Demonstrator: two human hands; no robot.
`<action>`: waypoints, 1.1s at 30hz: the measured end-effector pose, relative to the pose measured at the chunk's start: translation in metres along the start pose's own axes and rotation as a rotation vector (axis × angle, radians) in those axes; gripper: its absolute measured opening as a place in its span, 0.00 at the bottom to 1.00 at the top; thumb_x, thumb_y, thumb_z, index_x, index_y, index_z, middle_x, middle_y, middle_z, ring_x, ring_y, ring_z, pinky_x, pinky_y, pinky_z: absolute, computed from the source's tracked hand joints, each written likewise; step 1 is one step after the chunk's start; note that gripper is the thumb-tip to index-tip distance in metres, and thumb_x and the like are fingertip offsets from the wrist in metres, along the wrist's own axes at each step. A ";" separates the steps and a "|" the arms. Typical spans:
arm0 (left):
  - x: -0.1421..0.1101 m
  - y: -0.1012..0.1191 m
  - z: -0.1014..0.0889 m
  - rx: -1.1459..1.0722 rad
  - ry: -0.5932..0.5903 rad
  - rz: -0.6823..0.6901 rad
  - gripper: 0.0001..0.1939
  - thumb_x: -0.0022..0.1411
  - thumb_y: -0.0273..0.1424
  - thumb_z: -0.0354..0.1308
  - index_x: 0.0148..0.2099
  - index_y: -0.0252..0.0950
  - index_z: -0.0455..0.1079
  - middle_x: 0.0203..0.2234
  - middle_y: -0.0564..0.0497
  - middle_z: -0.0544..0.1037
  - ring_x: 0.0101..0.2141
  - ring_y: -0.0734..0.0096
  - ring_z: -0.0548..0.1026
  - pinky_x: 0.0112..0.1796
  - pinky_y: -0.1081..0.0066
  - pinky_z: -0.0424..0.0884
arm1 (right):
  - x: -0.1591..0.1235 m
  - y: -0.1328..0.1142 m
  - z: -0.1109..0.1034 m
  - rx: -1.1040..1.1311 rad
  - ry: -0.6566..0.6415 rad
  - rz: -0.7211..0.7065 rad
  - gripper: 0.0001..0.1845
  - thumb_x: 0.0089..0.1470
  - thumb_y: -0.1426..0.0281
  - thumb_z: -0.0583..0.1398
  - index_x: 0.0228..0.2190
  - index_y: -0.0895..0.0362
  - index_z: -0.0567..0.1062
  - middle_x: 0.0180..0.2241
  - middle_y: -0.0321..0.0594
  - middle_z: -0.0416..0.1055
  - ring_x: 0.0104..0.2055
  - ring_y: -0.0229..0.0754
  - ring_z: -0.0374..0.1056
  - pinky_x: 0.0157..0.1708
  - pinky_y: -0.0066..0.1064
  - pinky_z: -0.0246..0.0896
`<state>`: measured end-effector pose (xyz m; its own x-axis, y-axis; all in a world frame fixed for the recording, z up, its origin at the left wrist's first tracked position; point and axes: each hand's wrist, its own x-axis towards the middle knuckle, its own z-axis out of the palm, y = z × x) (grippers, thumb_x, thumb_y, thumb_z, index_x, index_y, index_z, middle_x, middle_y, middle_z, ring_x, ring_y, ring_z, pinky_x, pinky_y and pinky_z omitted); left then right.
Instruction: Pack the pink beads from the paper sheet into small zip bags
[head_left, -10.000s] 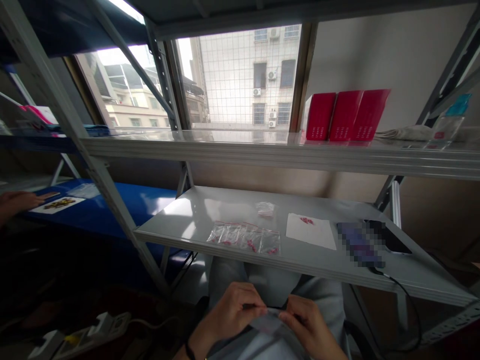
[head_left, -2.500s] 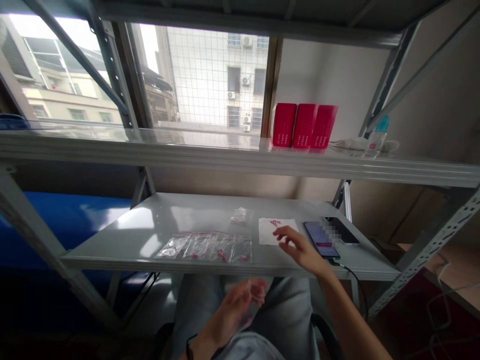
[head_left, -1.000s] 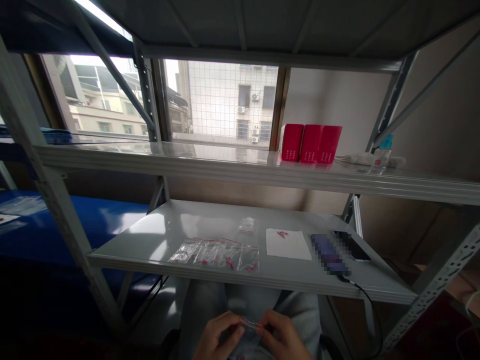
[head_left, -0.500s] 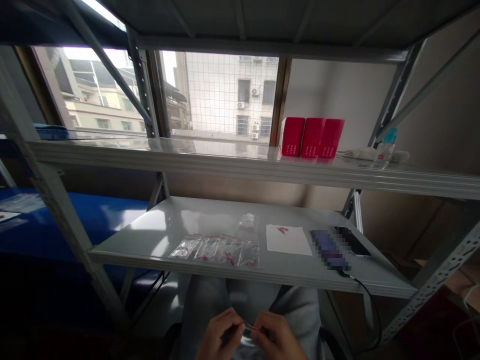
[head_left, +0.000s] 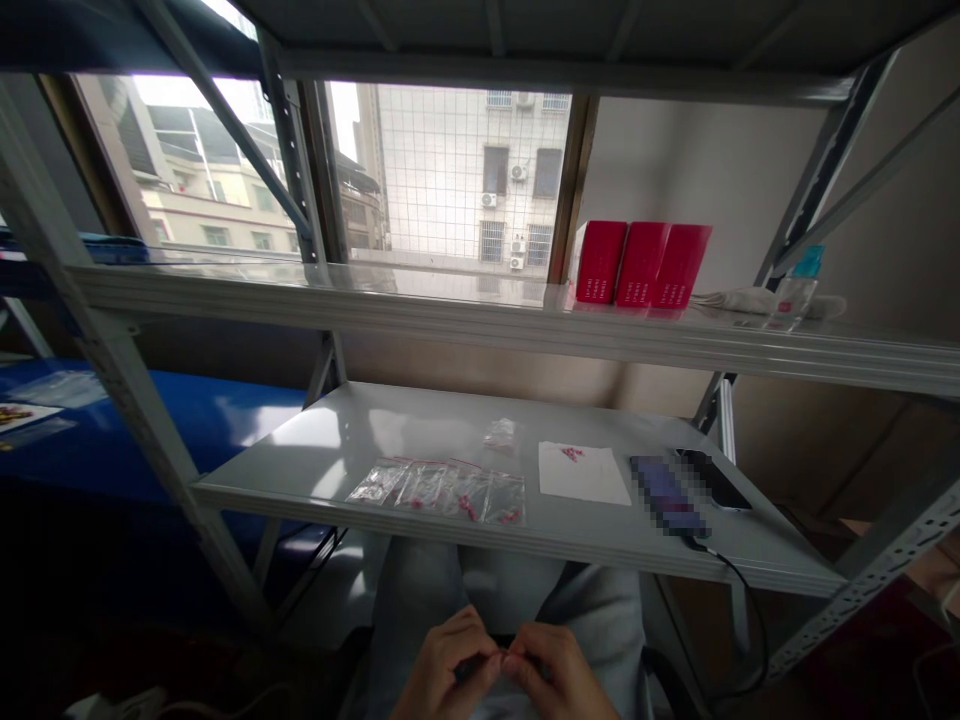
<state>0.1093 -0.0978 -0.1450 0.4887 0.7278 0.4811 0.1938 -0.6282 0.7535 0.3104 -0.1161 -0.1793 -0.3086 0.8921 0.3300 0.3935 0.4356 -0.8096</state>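
While the left hand (head_left: 446, 668) and right hand (head_left: 559, 675) stay low over the grey trousers (head_left: 420, 600), both pinch a thin item (head_left: 501, 652) between their fingertips, too small to make out; short, steady finger movements with the hands kept close together seem best for so fine a piece. Beyond, a row of small clear zip bags (head_left: 439, 492) lies along the front of the metal shelf (head_left: 322, 440), and a white paper sheet (head_left: 581, 472) holding pink bits lies just to their right.
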 end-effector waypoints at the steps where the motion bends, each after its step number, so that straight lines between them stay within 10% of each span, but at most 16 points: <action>1: 0.001 0.002 -0.001 -0.018 -0.003 -0.010 0.19 0.72 0.39 0.54 0.28 0.38 0.71 0.22 0.51 0.72 0.29 0.67 0.71 0.31 0.70 0.65 | 0.000 -0.003 0.000 -0.012 0.002 0.021 0.27 0.67 0.50 0.55 0.24 0.56 0.70 0.23 0.34 0.67 0.27 0.37 0.63 0.28 0.26 0.55; 8: 0.021 0.024 -0.022 -0.058 0.037 -0.054 0.22 0.71 0.43 0.55 0.26 0.38 0.73 0.21 0.51 0.71 0.28 0.66 0.70 0.32 0.69 0.65 | 0.004 -0.008 -0.017 -0.027 0.168 0.099 0.35 0.63 0.44 0.55 0.17 0.54 0.53 0.18 0.30 0.50 0.22 0.35 0.48 0.24 0.30 0.44; 13: 0.073 0.008 -0.119 0.071 0.299 -0.181 0.19 0.66 0.46 0.58 0.30 0.36 0.73 0.23 0.52 0.72 0.28 0.68 0.69 0.30 0.72 0.65 | 0.000 0.033 -0.053 0.081 0.402 0.270 0.35 0.60 0.40 0.55 0.18 0.52 0.52 0.19 0.30 0.47 0.23 0.37 0.46 0.24 0.31 0.46; 19: 0.142 -0.055 -0.211 0.585 0.085 -0.379 0.20 0.63 0.45 0.51 0.34 0.35 0.76 0.25 0.52 0.77 0.29 0.64 0.72 0.30 0.71 0.64 | -0.001 0.043 -0.052 0.191 0.148 0.341 0.33 0.61 0.39 0.53 0.23 0.54 0.65 0.20 0.30 0.54 0.24 0.37 0.51 0.25 0.30 0.49; 28: 0.154 -0.081 -0.217 0.913 -0.025 -0.317 0.14 0.63 0.34 0.52 0.41 0.34 0.79 0.37 0.42 0.82 0.40 0.54 0.78 0.42 0.64 0.69 | -0.001 0.023 -0.047 0.229 -0.018 0.321 0.20 0.65 0.54 0.55 0.30 0.56 0.73 0.23 0.31 0.64 0.27 0.38 0.60 0.28 0.28 0.52; 33: 0.216 -0.083 -0.163 0.945 -0.167 -0.121 0.15 0.70 0.34 0.53 0.49 0.37 0.79 0.44 0.44 0.81 0.47 0.58 0.77 0.50 0.66 0.68 | -0.001 0.028 -0.046 0.191 -0.052 0.306 0.15 0.65 0.60 0.56 0.33 0.56 0.76 0.24 0.32 0.68 0.27 0.38 0.63 0.28 0.28 0.54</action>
<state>0.0601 0.1563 -0.0302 0.5211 0.7993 0.2993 0.8192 -0.5668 0.0874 0.3616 -0.0997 -0.1796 -0.2470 0.9683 0.0376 0.3070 0.1149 -0.9447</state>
